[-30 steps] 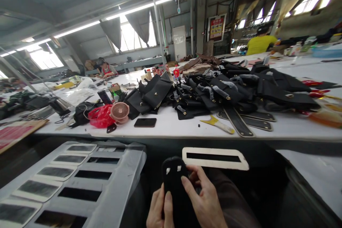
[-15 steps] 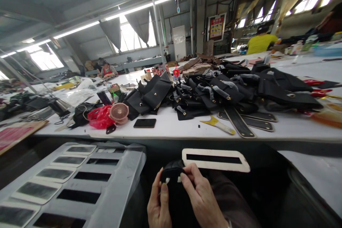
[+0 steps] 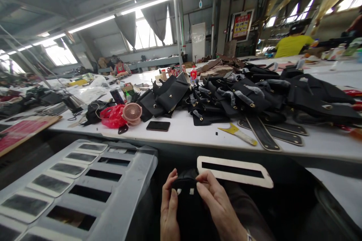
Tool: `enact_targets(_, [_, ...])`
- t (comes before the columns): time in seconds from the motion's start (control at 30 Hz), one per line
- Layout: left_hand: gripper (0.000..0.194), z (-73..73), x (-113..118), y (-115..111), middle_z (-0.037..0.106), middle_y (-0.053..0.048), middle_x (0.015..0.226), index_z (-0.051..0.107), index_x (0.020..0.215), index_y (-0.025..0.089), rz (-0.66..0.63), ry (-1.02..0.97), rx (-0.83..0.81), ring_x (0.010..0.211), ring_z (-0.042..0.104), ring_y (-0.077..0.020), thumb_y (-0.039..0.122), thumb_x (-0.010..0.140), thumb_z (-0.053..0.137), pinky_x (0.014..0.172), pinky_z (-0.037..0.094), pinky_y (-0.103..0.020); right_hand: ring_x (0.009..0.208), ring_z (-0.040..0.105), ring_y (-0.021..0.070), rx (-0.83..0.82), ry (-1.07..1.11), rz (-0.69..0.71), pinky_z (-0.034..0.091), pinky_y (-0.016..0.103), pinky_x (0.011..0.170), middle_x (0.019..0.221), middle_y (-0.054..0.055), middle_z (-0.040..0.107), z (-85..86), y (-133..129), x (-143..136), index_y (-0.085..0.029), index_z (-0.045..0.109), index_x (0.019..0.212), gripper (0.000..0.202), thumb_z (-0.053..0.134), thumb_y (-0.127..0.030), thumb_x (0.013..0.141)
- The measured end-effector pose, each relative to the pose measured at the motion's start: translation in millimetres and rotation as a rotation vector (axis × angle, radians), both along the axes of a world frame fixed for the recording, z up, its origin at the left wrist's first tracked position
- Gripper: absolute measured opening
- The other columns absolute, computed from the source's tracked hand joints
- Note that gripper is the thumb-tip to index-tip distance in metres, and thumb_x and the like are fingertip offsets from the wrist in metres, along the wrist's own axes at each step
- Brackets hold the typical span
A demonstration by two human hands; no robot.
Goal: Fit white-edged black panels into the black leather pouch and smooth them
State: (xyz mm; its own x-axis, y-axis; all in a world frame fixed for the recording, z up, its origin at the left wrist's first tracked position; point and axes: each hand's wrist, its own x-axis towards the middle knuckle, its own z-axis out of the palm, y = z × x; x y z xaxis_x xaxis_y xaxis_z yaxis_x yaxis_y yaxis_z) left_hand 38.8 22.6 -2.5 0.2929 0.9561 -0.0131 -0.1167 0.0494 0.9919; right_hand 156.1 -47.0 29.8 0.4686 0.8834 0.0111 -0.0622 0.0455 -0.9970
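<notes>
A black fabric piece (image 3: 188, 211) with two small whitish tabs near its top hangs upright between my hands at the bottom centre. My left hand (image 3: 169, 207) pinches its left edge, thumb in front and fingers behind. My right hand (image 3: 216, 199) grips the upper right edge between thumb and fingers. The piece's lower part merges with the dark surroundings. Just behind my right hand lies a cream oval frame (image 3: 234, 171) with a long dark slot.
A grey slotted board (image 3: 118, 196) with cream-edged pieces is at left. On the white table (image 3: 186, 131) are a phone (image 3: 158, 126), pink fan (image 3: 132, 114), yellow scraper (image 3: 237, 134), black straps (image 3: 263, 133) and piled black bags (image 3: 172, 96). Two people sit farther back.
The view has shifted, so the table and background appear farther right. Both hands still hold the black piece; the left fingers sit slightly more apart from its edge.
</notes>
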Motion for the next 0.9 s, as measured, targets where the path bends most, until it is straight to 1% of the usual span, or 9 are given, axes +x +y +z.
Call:
enact_targets(0.1, [0.040,1.3,-0.3,1.2,0.055,-0.003,0.137,0.061,0.114,0.026,-0.029,-0.032,-0.089,0.123,0.053,-0.0232,0.055,0.088,0.051,0.103,0.041,-0.031,0.042,0.031,0.0071,-0.057,0.203,0.055,0.022,0.018,0.039,0.053,-0.009,0.039,0.3,3.1,8.9,-0.021,0.046,0.086,0.031,0.042,-0.051,0.094])
enact_targets(0.17, [0.042,1.7,-2.3,2.3,0.059,-0.004,0.133,0.061,0.115,0.026,-0.043,-0.034,-0.121,0.116,0.058,-0.0227,0.056,0.087,0.052,0.099,0.044,-0.029,0.038,0.029,0.0062,-0.096,0.241,0.077,0.021,0.018,0.036,0.051,-0.011,0.037,1.5,6.0,13.5,-0.022,0.044,0.083,0.030,0.046,-0.051,0.091])
enact_targets(0.3, [0.046,2.9,-6.1,7.5,0.064,-0.005,0.124,0.060,0.117,0.024,-0.090,-0.042,-0.137,0.107,0.062,-0.0223,0.057,0.086,0.054,0.089,0.049,-0.028,0.040,0.035,0.0046,-0.111,0.105,0.102,0.026,0.016,0.036,0.057,-0.009,0.043,8.7,12.3,20.9,-0.020,0.046,0.076,0.028,0.057,-0.044,0.083])
enact_targets(0.37, [0.046,4.1,-5.9,10.6,0.066,-0.006,0.119,0.061,0.115,0.023,-0.106,-0.034,-0.129,0.099,0.065,-0.0222,0.057,0.085,0.055,0.080,0.051,-0.027,0.040,0.037,0.0047,-0.135,0.042,0.136,0.028,0.016,0.036,0.057,-0.009,0.045,13.5,14.7,24.3,-0.019,0.047,0.075,0.023,0.057,-0.039,0.081])
enact_targets(0.4, [0.044,4.9,-5.3,12.0,0.067,-0.006,0.117,0.063,0.112,0.023,-0.101,-0.032,-0.112,0.098,0.065,-0.0221,0.057,0.084,0.056,0.079,0.051,-0.027,0.039,0.039,0.0052,-0.157,0.018,0.158,0.029,0.016,0.036,0.055,-0.008,0.046,16.1,15.7,25.8,-0.019,0.048,0.075,0.020,0.057,-0.036,0.081])
enact_targets(0.5, [0.036,8.8,-2.8,14.6,0.067,-0.004,0.116,0.065,0.100,0.024,-0.087,-0.046,-0.038,0.110,0.060,-0.0229,0.055,0.084,0.057,0.092,0.046,-0.028,0.041,0.044,0.0066,-0.214,-0.042,0.206,0.035,0.016,0.037,0.054,-0.008,0.049,23.6,17.2,30.1,-0.019,0.050,0.076,0.010,0.054,-0.028,0.078])
enact_targets(0.6, [0.033,16.4,-2.9,16.7,0.065,-0.004,0.120,0.066,0.102,0.025,-0.158,-0.008,-0.001,0.119,0.054,-0.0239,0.052,0.087,0.053,0.103,0.039,-0.032,0.042,0.047,0.0073,-0.241,-0.028,0.247,0.039,0.016,0.037,0.054,-0.008,0.049,30.0,18.2,34.2,-0.019,0.050,0.075,0.006,0.053,-0.024,0.073])
enact_targets(0.77, [0.030,29.8,-5.8,23.1,0.066,-0.008,0.115,0.070,0.097,0.023,-0.345,0.119,0.194,0.116,0.055,-0.0270,0.047,0.088,0.054,0.104,0.039,-0.037,0.039,0.047,0.0074,-0.275,0.077,0.317,0.042,0.017,0.036,0.051,-0.009,0.048,34.1,18.8,37.6,-0.020,0.047,0.074,0.013,0.053,-0.026,0.065])
enact_targets(0.9, [0.027,27.3,-3.8,22.9,0.066,-0.007,0.112,0.070,0.094,0.023,-0.349,0.092,0.193,0.115,0.055,-0.0260,0.042,0.090,0.052,0.104,0.038,-0.037,0.039,0.048,0.0084,-0.292,0.061,0.291,0.044,0.019,0.036,0.052,-0.009,0.048,32.3,15.9,33.3,-0.021,0.046,0.076,0.014,0.050,-0.024,0.063])
